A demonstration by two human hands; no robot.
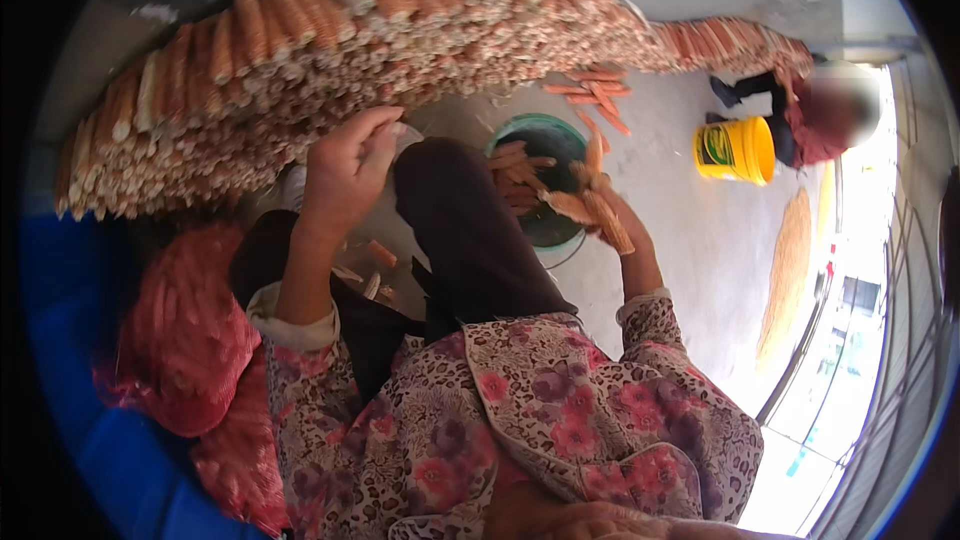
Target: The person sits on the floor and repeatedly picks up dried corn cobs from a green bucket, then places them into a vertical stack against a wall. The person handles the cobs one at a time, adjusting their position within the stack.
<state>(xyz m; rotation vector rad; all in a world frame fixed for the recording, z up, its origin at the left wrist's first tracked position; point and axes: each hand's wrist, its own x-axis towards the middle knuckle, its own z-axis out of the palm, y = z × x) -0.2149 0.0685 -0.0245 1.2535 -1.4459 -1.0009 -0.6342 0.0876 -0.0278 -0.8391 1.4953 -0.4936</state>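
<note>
My right hand [604, 199] holds several corn cobs [609, 221] above the right side of a green bucket [536, 120]. More orange cobs [514, 172] lie inside the bucket, beside my dark-trousered knee. My left hand [352, 157] is raised over my other leg, its fingers curled and the thumb near them; no object shows in it, but its palm is turned from view. Beyond it rises a long stack of corn cobs [420, 45], piled with their ends facing me.
Loose cobs [600, 90] lie on the floor near the stack. A yellow bucket [735, 150] stands by a seated person [814, 120] at the right. Red mesh sacks [195, 330] lie at the left by blue material [60, 315]. A grain-like strip [787, 277] covers floor at right.
</note>
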